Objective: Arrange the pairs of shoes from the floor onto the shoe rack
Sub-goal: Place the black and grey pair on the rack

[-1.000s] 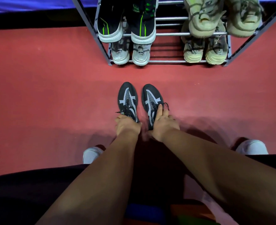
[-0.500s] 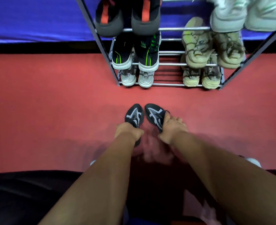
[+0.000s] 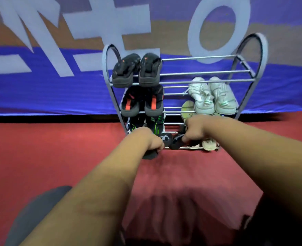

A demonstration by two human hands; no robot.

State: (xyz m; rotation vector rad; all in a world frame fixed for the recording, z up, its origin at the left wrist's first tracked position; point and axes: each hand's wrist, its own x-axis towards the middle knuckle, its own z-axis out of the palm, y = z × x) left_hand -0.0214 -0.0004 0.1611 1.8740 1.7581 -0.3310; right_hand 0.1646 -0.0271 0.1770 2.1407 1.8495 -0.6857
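Each hand carries one shoe of a black pair with white stripes, off the floor and in front of the rack's lower tiers. My left hand grips the left shoe, whose heel hangs below my fingers. My right hand grips the right shoe. The grey metal shoe rack stands against the blue banner. On its left side sit black pairs with orange marks and a black-green pair. A white pair sits on the right, with beige shoes lower down.
The floor is red carpet all around. A blue and brown banner with large pale letters hangs behind the rack. The right half of the rack's top tier is bare rails. My dark-clothed knee shows at lower left.
Both hands lifted the black striped shoes off the floor and carried them forward toward the rack. The view tilted up, so the rack's upper tiers and banner came into sight.
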